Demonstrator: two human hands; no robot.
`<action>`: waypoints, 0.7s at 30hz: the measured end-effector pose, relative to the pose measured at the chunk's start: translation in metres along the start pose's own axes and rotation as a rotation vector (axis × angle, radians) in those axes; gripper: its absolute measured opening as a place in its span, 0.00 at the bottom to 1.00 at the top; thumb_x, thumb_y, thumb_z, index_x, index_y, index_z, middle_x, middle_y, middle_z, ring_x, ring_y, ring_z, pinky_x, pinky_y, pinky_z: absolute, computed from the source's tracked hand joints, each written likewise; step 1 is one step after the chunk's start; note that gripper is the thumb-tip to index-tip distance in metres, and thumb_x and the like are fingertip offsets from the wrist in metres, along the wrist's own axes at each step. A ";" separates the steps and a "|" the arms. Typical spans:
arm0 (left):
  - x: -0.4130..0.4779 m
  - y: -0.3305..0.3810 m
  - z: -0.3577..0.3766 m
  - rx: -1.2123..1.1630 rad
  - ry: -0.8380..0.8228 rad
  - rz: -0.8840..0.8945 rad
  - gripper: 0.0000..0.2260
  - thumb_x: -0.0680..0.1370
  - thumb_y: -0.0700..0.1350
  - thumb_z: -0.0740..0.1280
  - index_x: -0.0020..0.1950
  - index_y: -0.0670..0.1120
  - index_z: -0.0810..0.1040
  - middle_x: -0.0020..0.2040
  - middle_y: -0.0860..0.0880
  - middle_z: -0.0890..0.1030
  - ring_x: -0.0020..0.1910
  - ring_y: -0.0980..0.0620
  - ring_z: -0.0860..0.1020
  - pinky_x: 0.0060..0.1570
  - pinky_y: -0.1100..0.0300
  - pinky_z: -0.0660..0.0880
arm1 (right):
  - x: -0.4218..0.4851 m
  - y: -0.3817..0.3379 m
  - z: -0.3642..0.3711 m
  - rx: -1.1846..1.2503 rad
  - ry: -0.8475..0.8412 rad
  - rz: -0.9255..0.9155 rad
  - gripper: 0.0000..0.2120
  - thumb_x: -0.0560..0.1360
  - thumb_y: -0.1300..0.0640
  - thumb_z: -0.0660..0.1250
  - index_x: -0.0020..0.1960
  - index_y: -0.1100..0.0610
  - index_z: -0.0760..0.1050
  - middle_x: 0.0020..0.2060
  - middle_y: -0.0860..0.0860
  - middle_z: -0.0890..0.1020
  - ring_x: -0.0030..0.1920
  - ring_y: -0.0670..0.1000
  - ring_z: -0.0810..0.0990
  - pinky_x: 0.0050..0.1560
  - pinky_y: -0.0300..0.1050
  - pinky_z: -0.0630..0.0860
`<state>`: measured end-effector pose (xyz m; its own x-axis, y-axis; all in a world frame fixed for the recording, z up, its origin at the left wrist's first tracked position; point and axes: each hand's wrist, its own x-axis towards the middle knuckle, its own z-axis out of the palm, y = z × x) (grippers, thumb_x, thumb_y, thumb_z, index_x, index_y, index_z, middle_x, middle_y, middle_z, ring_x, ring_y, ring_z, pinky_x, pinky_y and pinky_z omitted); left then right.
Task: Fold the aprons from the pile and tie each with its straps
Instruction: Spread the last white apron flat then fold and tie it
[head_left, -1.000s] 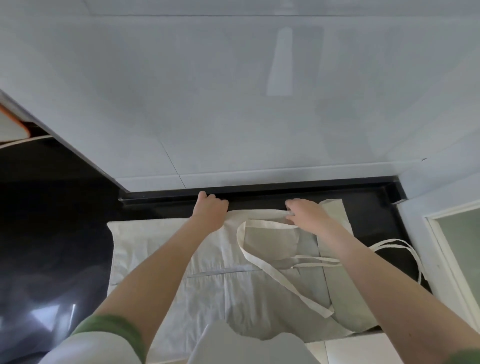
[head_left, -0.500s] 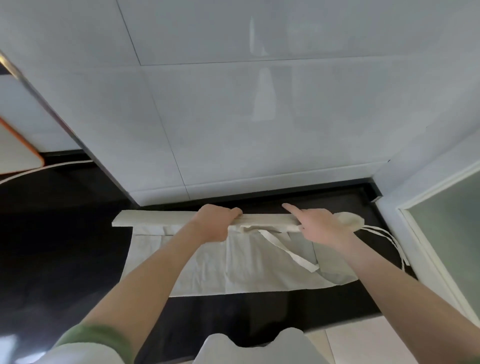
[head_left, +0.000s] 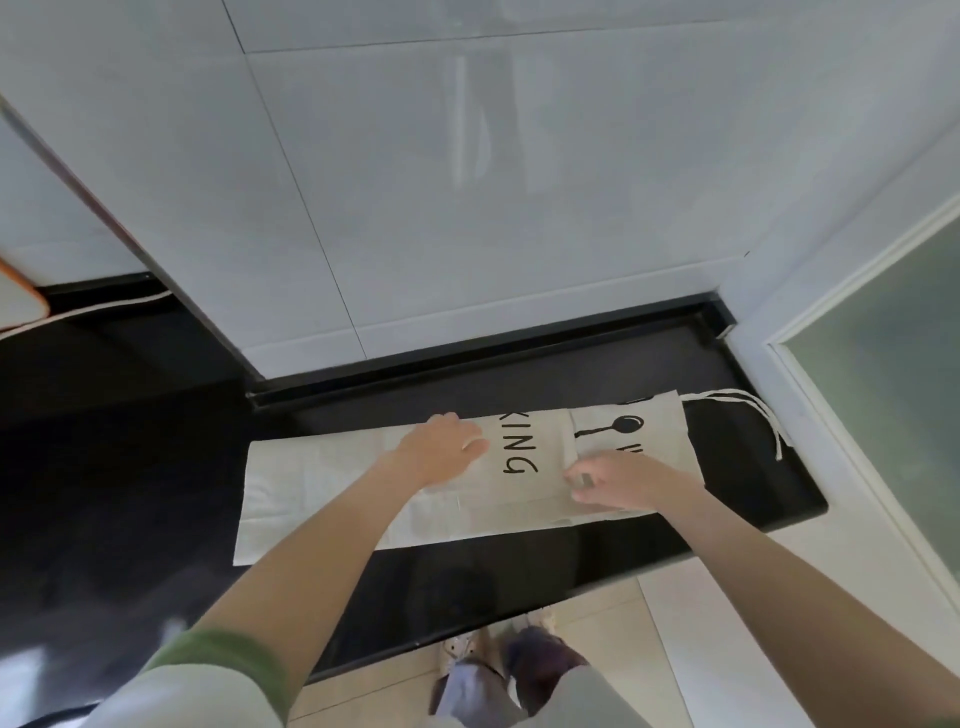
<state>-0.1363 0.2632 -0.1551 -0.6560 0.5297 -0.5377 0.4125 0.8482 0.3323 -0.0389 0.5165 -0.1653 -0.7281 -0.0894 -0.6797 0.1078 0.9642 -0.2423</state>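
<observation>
Hands: left hand lies flat, fingers straight, on the apron; right hand has bent fingers on it, and whether it grips cannot be told.
Change: the fold has come over, and the "KING" print now faces up.
Apron: a long strip on the black bench, with straps trailing off to the right.

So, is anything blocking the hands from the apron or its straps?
Nothing visible. The left hand lies flat on the folded apron and the right hand touches it; the straps lie uncovered on the black counter past its right end.
</observation>
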 end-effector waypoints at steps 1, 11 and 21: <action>0.004 -0.004 0.007 0.083 0.077 0.026 0.21 0.83 0.54 0.55 0.75 0.51 0.63 0.71 0.44 0.67 0.70 0.44 0.65 0.68 0.49 0.63 | 0.004 0.002 0.003 -0.009 0.115 -0.051 0.14 0.78 0.48 0.57 0.51 0.55 0.77 0.46 0.46 0.77 0.49 0.49 0.75 0.49 0.45 0.72; 0.025 -0.004 0.021 0.323 -0.011 0.049 0.24 0.80 0.61 0.56 0.69 0.46 0.69 0.68 0.43 0.65 0.68 0.43 0.64 0.68 0.47 0.61 | 0.019 0.038 -0.001 0.143 0.724 0.490 0.16 0.80 0.53 0.59 0.64 0.60 0.69 0.59 0.57 0.75 0.60 0.57 0.72 0.59 0.54 0.68; 0.085 0.051 0.032 0.202 0.147 0.279 0.23 0.84 0.48 0.53 0.79 0.52 0.51 0.79 0.46 0.52 0.78 0.47 0.51 0.75 0.51 0.51 | 0.030 0.100 -0.027 0.870 0.538 0.638 0.16 0.81 0.49 0.58 0.50 0.62 0.74 0.46 0.58 0.78 0.49 0.57 0.75 0.58 0.55 0.71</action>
<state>-0.1506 0.3512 -0.2084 -0.5784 0.7478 -0.3258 0.6952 0.6609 0.2828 -0.0683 0.6171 -0.1917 -0.5440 0.6575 -0.5213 0.8207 0.2873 -0.4939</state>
